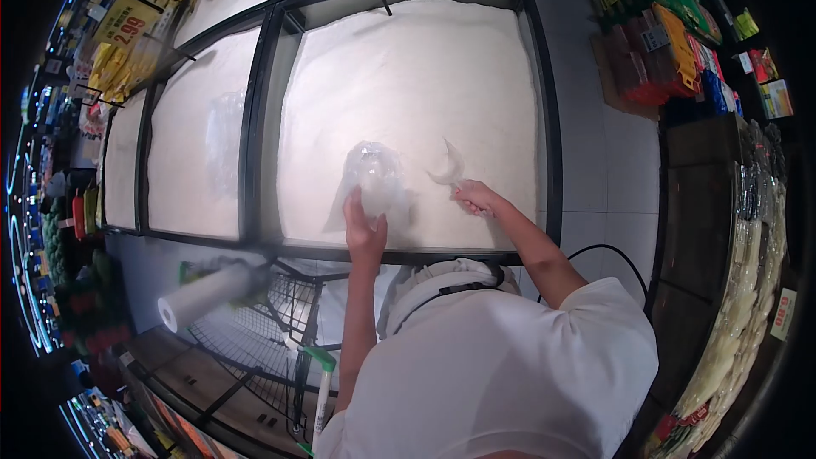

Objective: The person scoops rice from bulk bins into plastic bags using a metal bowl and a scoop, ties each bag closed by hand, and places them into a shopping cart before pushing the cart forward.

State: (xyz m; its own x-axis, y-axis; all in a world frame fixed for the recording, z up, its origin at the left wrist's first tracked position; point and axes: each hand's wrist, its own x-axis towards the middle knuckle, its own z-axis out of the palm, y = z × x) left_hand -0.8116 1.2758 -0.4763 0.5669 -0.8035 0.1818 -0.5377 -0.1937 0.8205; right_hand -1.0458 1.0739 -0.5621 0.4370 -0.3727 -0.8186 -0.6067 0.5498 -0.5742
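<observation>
A clear plastic bag (372, 172) with some pale contents stands on the white powdery or grainy surface (408, 68) in the large bin. My left hand (365, 234) is at the bag's near side, thumb and fingers apart against it; how firmly it holds the bag is hard to see. To the right, my right hand (476, 198) is closed round the handle of a clear scoop (447, 167). The scoop's head points away from me, just above or on the white surface, apart from the bag.
Black bin frames (551, 119) divide the bins. A wire cart (263, 323) and a roll of plastic bags (204, 296) are at the lower left. Packaged goods (671, 51) line the right, and a yellow price sign (127, 24) hangs at the upper left.
</observation>
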